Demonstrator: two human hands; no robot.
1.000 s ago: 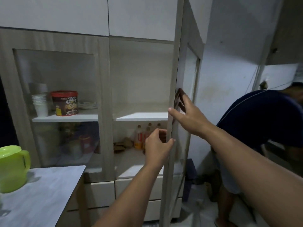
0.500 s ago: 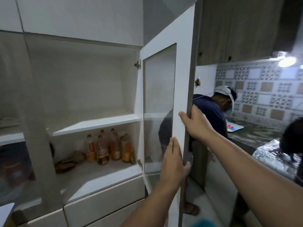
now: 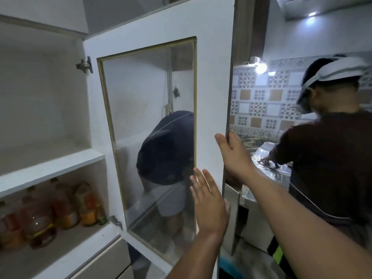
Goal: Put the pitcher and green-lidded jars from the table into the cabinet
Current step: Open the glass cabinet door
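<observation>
The cabinet door (image 3: 213, 81), white inside with a glass pane, stands swung wide open to the right. My right hand (image 3: 233, 156) grips its outer edge at mid height. My left hand (image 3: 209, 204) lies flat, fingers spread, against the door's inner face just below, holding nothing. The cabinet's upper shelf (image 3: 50, 166) is bare. The lower shelf holds several bottles (image 3: 60, 208) of amber liquid. The pitcher, the green-lidded jars and the table are out of view.
A person in a dark blue shirt (image 3: 167, 146) bends over behind the door, seen through the glass. Another person in a dark shirt (image 3: 330, 162) with a headband stands at the counter (image 3: 261, 156) on the right. White drawers (image 3: 104, 264) sit below the shelves.
The door has swung further open to the right and my view has turned with it. My left hand has let go of the door's edge and now rests flat on its inner face.
</observation>
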